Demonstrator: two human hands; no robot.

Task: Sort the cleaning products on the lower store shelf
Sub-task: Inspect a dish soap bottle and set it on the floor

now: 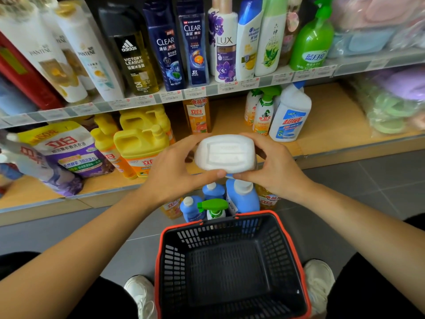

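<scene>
1. Store shelving fills the view ahead of you. Shampoos stand above, and the lower shelf (333, 125) carries yellow jugs (140, 143) on the left and a white cleaner bottle (291, 116) with sprays on the right. Bare wood shows between them.
2. Down on the floor (368, 180), the basket (174, 256) sits between your feet with nothing visible inside. Blue bottles (241, 196) and a green spray bottle (215, 208) stand crowded between the basket and the shelf edge.
3. You hold the white bottle (226, 153) in the air just in front of the shelf edge, base turned toward you, directly over that floor cluster. If it slips, it will likely fall onto those bottles and topple them. The spray head looks the most exposed.
4. Pushing it into the shelf base-last could also nudge the jugs or sprays, since you cannot see its far end or its label from here. You risk filing it with the wrong group.
5. Your left grip (174, 178) and right grip (273, 166) both grasp the bottle near its base. Fingers curl over the top edge and the thumbs nearly meet underneath. Both forearms reach forward and converge. The hold rests mostly on fingertips, so it looks light for a smooth plastic body.
</scene>
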